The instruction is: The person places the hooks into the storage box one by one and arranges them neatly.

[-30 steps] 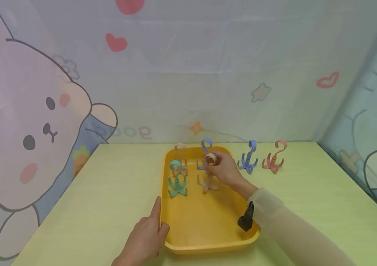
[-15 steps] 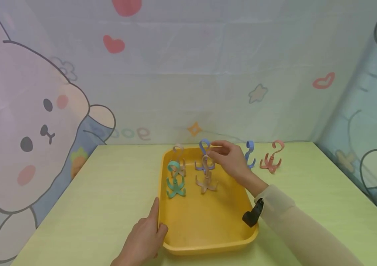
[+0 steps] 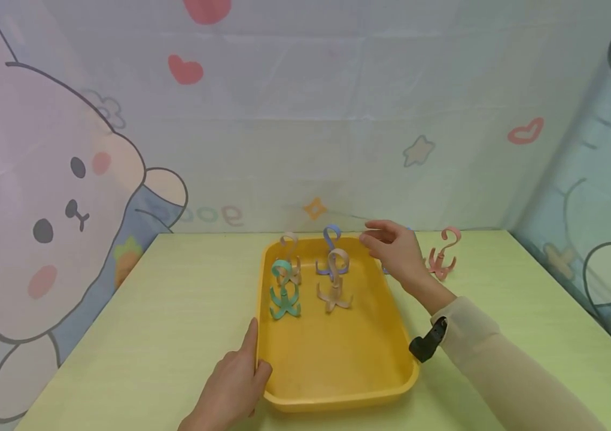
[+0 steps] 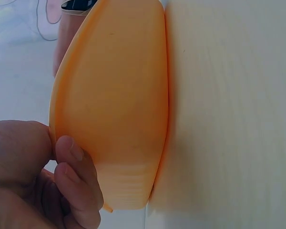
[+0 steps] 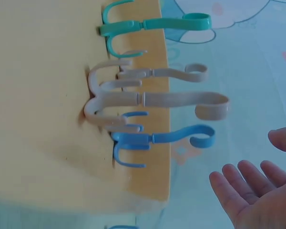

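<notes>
My left hand (image 3: 232, 380) grips the near left rim of the yellow tray (image 3: 337, 400); in the left wrist view its fingers (image 4: 76, 176) curl against the outer wall. My right hand (image 3: 399, 251) hovers by the tray's far right edge, fingers spread and holding nothing. Four-pronged hooks stand upright inside the tray: a green hook (image 3: 285, 302), a blue hook (image 3: 332, 236), a front beige hook (image 3: 335, 293) and a back beige hook (image 3: 295, 278). A second blue hook on the table is mostly hidden behind my right hand.
A pink hook (image 3: 441, 263) stands on the pale green table (image 3: 499, 323), right of the tray. Behind the table hangs a printed cloth backdrop (image 3: 294, 120). A black strap device (image 3: 428, 341) sits on the right wrist.
My right hand has let go of the front beige hook and moved right, out over the tray's right edge. The left hand stays on the rim.
</notes>
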